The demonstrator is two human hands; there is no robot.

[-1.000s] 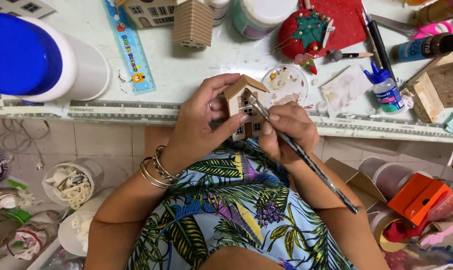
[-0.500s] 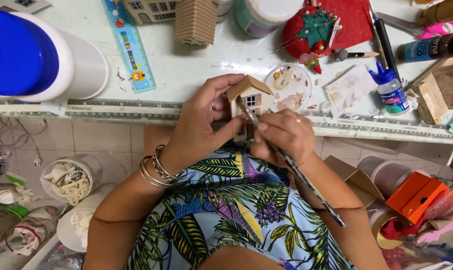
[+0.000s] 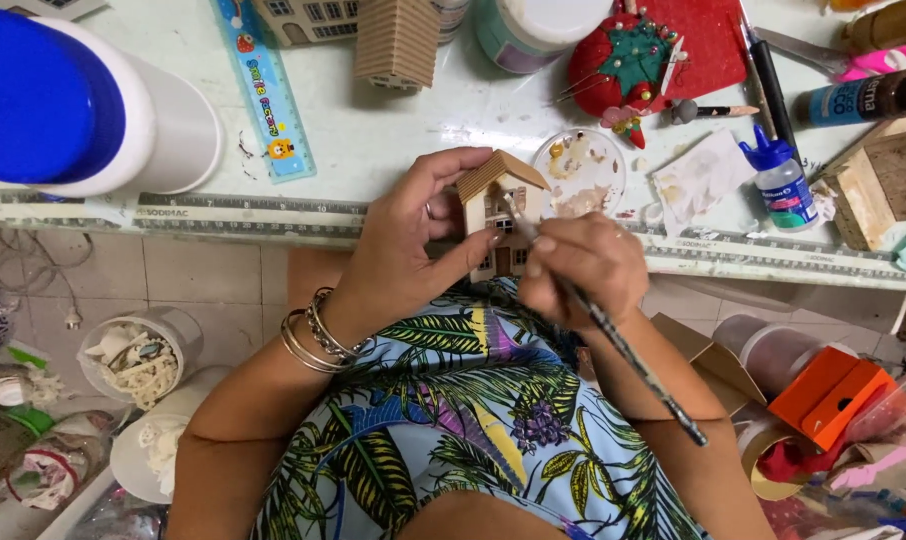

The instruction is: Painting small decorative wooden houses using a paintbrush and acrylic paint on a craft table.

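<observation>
While a small wooden model house with a brown ridged roof (image 3: 498, 215) is held just above the near edge of the pale green table (image 3: 373, 140), it is clamped by the left hand (image 3: 413, 245): the thumb is pressed against the front wall below the roof and the other fingers are curled round the far side. A thin dark-handled paintbrush (image 3: 623, 350) is pinched between the closed fingers of the right hand (image 3: 578, 270), just beside the house; the bristle tip is laid against the front wall under the eave, and the handle is slanted down toward the lap.

One round clear palette dish with beige paint smears (image 3: 581, 170) is noted immediately behind the house. One large white cylindrical tub with a blue lid (image 3: 73, 110) is placed at the table's left end. One light blue printed ruler (image 3: 263, 85) is laid diagonally beside it. One small squeeze bottle with a blue cap and a blue-and-white label (image 3: 778, 180) is seen to the right of the dish. One red strawberry-shaped pincushion (image 3: 623, 60) is set at the far side. Several metal bangles (image 3: 318, 335) are worn on the left wrist; their number cannot be told exactly.
</observation>
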